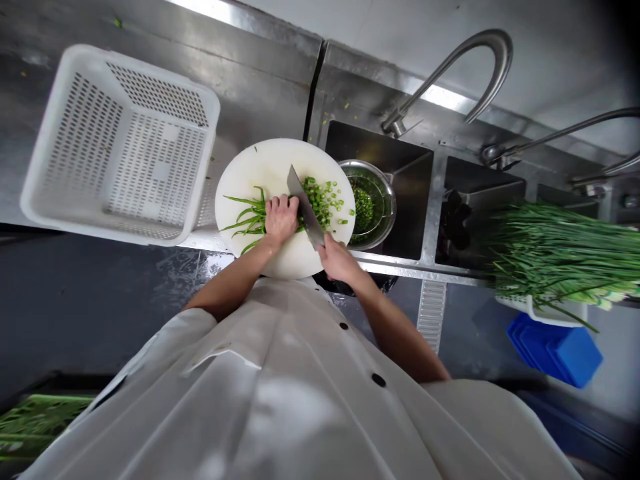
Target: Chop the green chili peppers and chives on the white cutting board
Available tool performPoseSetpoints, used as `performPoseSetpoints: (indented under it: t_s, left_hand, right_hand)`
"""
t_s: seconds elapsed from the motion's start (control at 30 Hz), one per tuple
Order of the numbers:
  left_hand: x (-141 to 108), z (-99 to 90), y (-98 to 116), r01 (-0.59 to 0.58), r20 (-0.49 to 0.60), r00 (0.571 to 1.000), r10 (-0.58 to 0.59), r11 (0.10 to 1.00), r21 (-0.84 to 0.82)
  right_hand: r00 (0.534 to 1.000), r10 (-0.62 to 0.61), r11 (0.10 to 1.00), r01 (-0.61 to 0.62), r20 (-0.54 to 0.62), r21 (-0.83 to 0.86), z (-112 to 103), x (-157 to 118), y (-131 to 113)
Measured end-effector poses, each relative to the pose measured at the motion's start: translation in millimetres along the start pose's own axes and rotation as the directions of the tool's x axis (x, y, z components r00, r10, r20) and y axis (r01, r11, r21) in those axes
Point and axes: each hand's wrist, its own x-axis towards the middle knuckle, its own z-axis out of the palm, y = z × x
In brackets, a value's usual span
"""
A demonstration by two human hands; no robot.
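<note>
Pressing on the green peppers point(253, 215), the left hand point(283, 218) has its fingers curled and clamped over them, on the round white cutting board point(280, 261). The right hand point(339, 259) is closed on the handle of the knife point(306, 209), and the blade stands just beside the left fingers. Cut pieces point(320, 197) lie on the right part of the board. Near its right edge, a metal bowl point(391, 212) holds more green pieces, at the sink point(413, 200).
</note>
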Motion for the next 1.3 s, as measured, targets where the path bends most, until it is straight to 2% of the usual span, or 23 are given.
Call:
performPoseSetpoints:
  t_s: [0.1,0.17,0.23,0.3,0.4,0.47,0.53,0.6,0.7,0.77,0.83,0.9,1.0,1.1,1.23,1.3]
  left_hand:
    - [-2,-3.2,1,0.016,-0.004,1.000,-0.017,0.999,-0.040]
    - [-5,-6.8,-1,0.010,-0.029,1.000,-0.011,0.999,-0.041]
    - [-9,-9.2,-7,0.001,-0.090,0.996,-0.002,1.000,-0.009]
    - [-12,-9.1,-16,-0.013,-0.125,0.992,0.015,1.000,0.019]
    - [-13,-5.1,-27,-0.061,-0.076,0.995,0.062,0.998,0.014]
    - [-12,-2.6,-31,-0.078,-0.042,0.996,0.078,0.997,0.006]
    - [-10,-1.7,-31,-0.078,-0.023,0.997,0.078,0.997,-0.004]
    - [-9,-2.1,-29,-0.086,-0.015,0.996,0.086,0.996,-0.008]
    - [-9,-3.5,-28,-0.098,-0.025,0.995,0.099,0.995,0.016]
    - [-9,-4.4,-28,-0.098,-0.030,0.995,0.099,0.995,0.028]
    - [-10,-4.8,-28,-0.083,-0.036,0.996,0.083,0.996,0.021]
    - [-11,-4.8,-29,-0.067,-0.038,0.997,0.067,0.998,-0.005]
    - [-12,-3.6,-29,-0.063,-0.029,0.998,0.062,0.997,-0.043]
    - [-10,-2.3,-28,-0.049,-0.023,0.999,0.048,0.997,-0.054]
    - [-6,-6.8,-26,-0.002,-0.019,1.000,0.001,0.997,-0.079]
    - [-10,-12.9,-25,0.019,-0.025,0.999,-0.022,0.995,-0.098]
  right_hand:
    - [0.996,0.038,0.999,-0.040,-0.076,-0.029,32,42,-7]
    - [0.994,0.031,0.998,-0.036,-0.101,-0.046,41,54,-8]
    - [0.994,0.030,0.997,-0.037,-0.108,-0.063,36,48,-7]
    - [0.994,0.022,0.995,-0.031,-0.107,-0.092,21,25,-5]
    - [0.998,0.002,0.989,-0.012,-0.068,-0.146,-5,-21,-5]
    - [1.000,-0.009,0.986,0.007,-0.009,-0.167,-15,-42,-6]
    - [0.998,-0.016,0.988,0.024,0.057,-0.150,-13,-42,-9]
    - [0.997,-0.003,0.994,0.011,0.077,-0.107,-1,-21,-13]
    - [0.999,0.043,0.998,-0.042,0.014,-0.043,22,23,-18]
    - [0.999,0.048,0.998,-0.048,-0.022,-0.035,26,35,-19]
    - [0.999,0.036,0.998,-0.038,-0.037,-0.055,17,24,-16]
    - [0.999,0.013,0.997,-0.016,-0.033,-0.077,1,-1,-11]
    - [0.999,-0.011,1.000,0.012,0.033,-0.023,-11,-26,-10]
    - [0.996,0.039,0.998,-0.042,0.079,0.042,7,-6,-18]
    - [0.997,0.059,0.998,-0.059,-0.058,-0.001,47,40,-26]
    - [0.996,0.038,0.999,-0.038,-0.080,0.002,54,49,-23]
